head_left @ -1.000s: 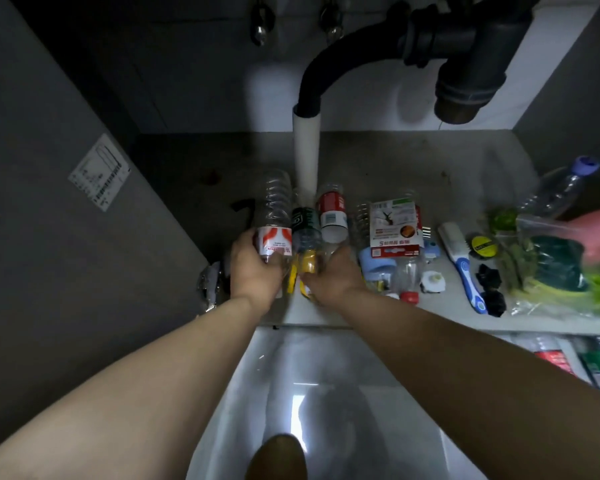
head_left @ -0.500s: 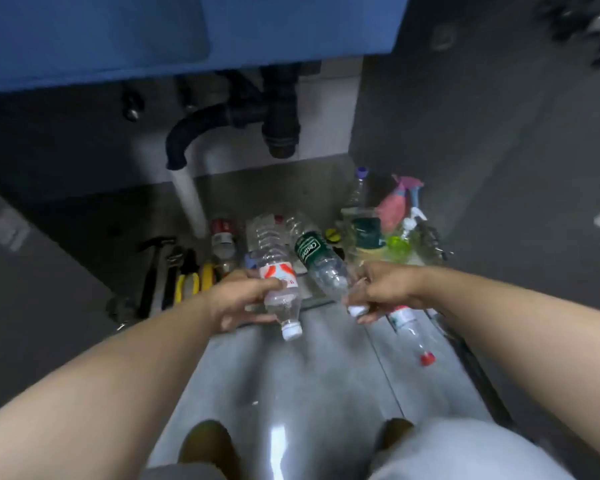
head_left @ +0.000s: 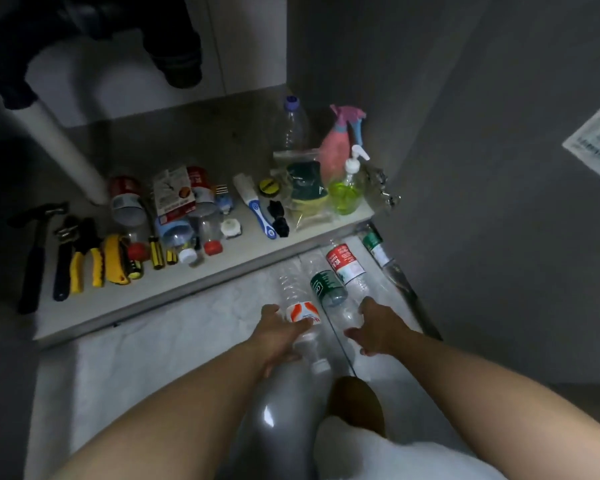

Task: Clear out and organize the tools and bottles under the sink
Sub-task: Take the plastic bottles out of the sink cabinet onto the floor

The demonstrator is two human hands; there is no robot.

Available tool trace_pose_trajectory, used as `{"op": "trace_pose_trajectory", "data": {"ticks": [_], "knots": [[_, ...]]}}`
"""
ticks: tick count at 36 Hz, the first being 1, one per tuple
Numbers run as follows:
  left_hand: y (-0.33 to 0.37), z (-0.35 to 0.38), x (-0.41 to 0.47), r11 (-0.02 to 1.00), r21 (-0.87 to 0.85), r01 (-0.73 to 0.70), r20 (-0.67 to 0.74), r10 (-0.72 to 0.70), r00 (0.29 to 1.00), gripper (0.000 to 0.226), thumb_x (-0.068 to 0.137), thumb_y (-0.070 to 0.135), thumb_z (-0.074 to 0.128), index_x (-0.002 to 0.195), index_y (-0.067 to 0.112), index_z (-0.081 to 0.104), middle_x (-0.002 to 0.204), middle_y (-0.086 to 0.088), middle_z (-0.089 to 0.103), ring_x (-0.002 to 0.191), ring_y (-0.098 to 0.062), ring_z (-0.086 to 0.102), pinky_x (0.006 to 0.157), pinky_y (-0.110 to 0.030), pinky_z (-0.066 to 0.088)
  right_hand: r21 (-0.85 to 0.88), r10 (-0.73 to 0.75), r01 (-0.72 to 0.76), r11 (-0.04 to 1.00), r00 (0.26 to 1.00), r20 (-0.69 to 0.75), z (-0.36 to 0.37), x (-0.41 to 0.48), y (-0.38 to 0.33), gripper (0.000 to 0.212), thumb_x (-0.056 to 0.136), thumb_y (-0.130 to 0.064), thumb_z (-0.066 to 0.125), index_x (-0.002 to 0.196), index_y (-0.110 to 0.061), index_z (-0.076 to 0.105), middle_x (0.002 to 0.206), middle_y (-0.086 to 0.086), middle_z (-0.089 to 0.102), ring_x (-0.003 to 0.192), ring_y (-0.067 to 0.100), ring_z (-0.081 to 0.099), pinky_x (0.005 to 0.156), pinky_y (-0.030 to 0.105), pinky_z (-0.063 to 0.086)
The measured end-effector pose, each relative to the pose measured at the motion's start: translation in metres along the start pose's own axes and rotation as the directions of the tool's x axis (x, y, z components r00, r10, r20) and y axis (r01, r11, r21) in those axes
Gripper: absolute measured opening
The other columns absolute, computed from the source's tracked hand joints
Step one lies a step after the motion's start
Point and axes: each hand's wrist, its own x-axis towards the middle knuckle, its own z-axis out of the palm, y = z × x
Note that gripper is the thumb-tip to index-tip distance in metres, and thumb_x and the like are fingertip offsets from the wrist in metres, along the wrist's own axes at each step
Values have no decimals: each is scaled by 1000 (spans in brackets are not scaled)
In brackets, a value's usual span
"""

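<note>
My left hand [head_left: 278, 336] grips a clear bottle with an orange and white label [head_left: 302, 311], which lies low over the pale floor, cap toward me. Just right of it, a green-labelled bottle [head_left: 328, 287] lies on the floor. My right hand [head_left: 378, 327] hovers at that bottle's near end with fingers spread; whether it touches the bottle I cannot tell. Farther right lie a red-labelled bottle [head_left: 343, 263] and another bottle [head_left: 378, 247] beside the cabinet wall.
On the cabinet floor [head_left: 222, 261] a hammer [head_left: 35, 251], wrench [head_left: 63, 258], pliers [head_left: 84, 261] and yellow knife [head_left: 115, 259] lie in a row. More bottles [head_left: 129, 202], a brush [head_left: 260, 216], green soap pump [head_left: 347, 192] and pink sprayer [head_left: 336, 147] sit behind. A white drain pipe [head_left: 63, 150] stands left.
Both hands carried the two bottles out of the cabinet and down to the floor at the right. My right hand has let go of the green-labelled bottle.
</note>
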Motion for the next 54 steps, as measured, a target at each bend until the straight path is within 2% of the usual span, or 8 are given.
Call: {"op": "trace_pose_trajectory", "data": {"ticks": [12,17,20,23,26,30,45,54], "knots": [[-14,27,68,977,157,-142,-100,159,982,72,95,26,71,153,25,29,146,-11,49,122,-35,59,82,-50,63,-208,-82,23,978,957,-279,37,54,14,63,91,-47,63,137,-15,33,114,7,64,101,26,66,81,37,54],[-6,35,85,937,257,-238,-63,262,963,77,92,21,75,155,16,32,150,-11,51,134,-29,54,110,-48,48,-125,-39,1,992,951,-306,36,63,12,68,92,-40,65,141,-12,28,126,12,53,106,33,63,85,41,54],[-3,40,91,898,341,-279,-11,300,954,74,93,22,73,156,17,33,151,-3,51,136,-22,52,111,-28,46,-177,-81,15,984,923,-375,36,60,13,64,90,-34,65,140,-15,30,132,12,43,107,31,59,84,41,57],[-1,47,93,845,397,-359,2,390,921,58,95,18,70,147,22,45,135,9,57,127,-10,56,76,6,40,-314,-230,98,944,879,-417,35,57,18,66,87,-28,64,145,-21,33,140,12,39,125,29,45,98,42,51],[-1,56,98,845,343,-411,22,430,902,34,93,10,72,124,18,62,118,2,71,106,-8,68,81,-9,53,-409,-342,190,893,876,-340,35,55,22,74,87,-29,65,151,-28,29,155,11,29,143,31,29,115,45,37],[1,63,95,878,278,-390,81,384,920,51,91,1,71,137,15,56,132,-7,64,121,-20,63,104,-42,53,-416,-315,197,888,919,-237,36,57,27,85,88,-27,65,158,-28,16,167,6,6,154,29,7,122,47,25],[-2,56,96,774,493,-399,117,395,911,64,91,-6,58,150,11,43,138,-12,54,124,-24,59,105,-42,52,-338,-352,244,909,884,-307,33,60,29,84,82,-19,71,155,-24,28,162,10,24,150,31,22,116,48,33],[-8,58,89,705,587,-399,168,375,911,70,96,-1,56,158,21,32,157,-7,31,142,-21,43,120,-30,35,-318,-296,206,926,917,-267,31,67,27,88,87,-22,67,159,-27,15,167,6,11,153,28,14,115,42,34]]}}
